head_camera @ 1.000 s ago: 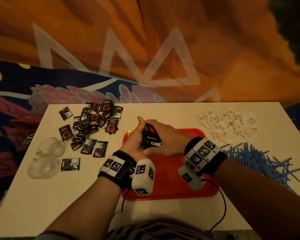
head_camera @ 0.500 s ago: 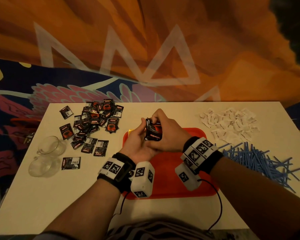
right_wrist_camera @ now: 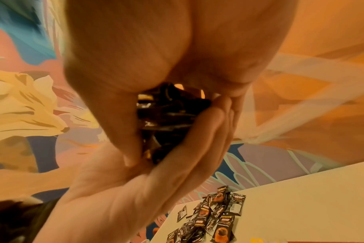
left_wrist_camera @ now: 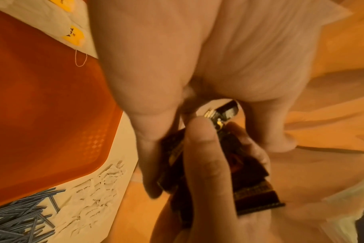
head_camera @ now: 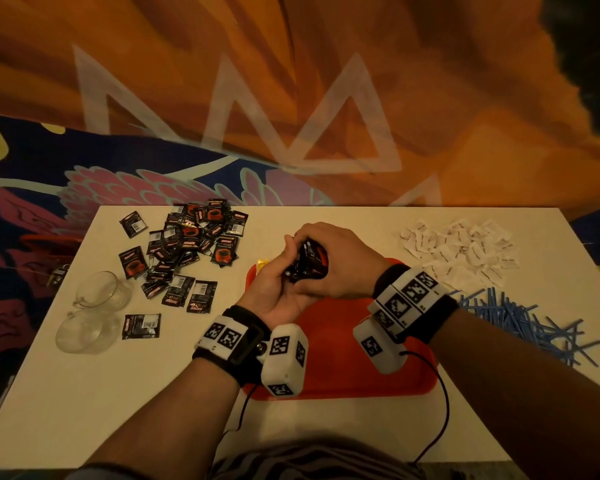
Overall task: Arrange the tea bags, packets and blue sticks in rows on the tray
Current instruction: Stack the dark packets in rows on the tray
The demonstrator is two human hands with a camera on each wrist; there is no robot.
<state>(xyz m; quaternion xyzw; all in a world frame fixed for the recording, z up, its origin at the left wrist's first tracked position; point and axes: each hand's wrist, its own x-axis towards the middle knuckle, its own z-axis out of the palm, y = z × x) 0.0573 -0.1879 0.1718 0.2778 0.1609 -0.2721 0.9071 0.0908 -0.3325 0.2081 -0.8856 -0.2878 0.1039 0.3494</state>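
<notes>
A white table (head_camera: 84, 393) carries everything. A red tray (head_camera: 343, 368) sits at its centre, near the front edge. At ten o'clock from the tray lies a loose heap of black packets (head_camera: 191, 244) (one stray (head_camera: 141, 326) lies alone at nine o'clock). Two clear glass cups (head_camera: 94, 310) lie at nine o'clock, near the left edge. White sachets (head_camera: 464, 251) are piled at two o'clock, and blue sticks (head_camera: 520, 323) are strewn at three o'clock.

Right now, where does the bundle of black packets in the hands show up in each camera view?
Head: bundle of black packets at centre, between both hands above the red tray.
Left wrist: bundle lower centre, tray at left.
Right wrist: bundle at centre; tray barely visible.
Shared landmark: the loose black packets pile.
</notes>
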